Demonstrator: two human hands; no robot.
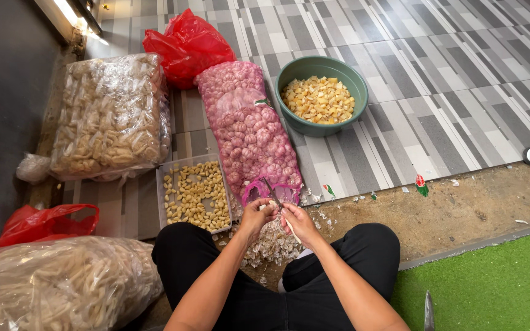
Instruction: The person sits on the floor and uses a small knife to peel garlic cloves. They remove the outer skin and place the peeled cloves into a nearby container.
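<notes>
Two clear bags of pale goods, one by the wall (111, 116) and one cut off at the lower left (56, 285), dwarf the pink net sack of garlic (249, 132), the red bag (186, 46) half hidden behind it, and the green bowl (321, 93). Both grips are closed: left hand (257, 216) on a small garlic piece (265, 207), hard to make out, right hand (300, 222) on a thin blade (272, 190), above the peel heap (272, 244).

2 clear plastic sacks (113, 116) at left, a pink mesh sack (249, 132) centre, red bags (186, 46) behind — all soft, bulging.
</notes>
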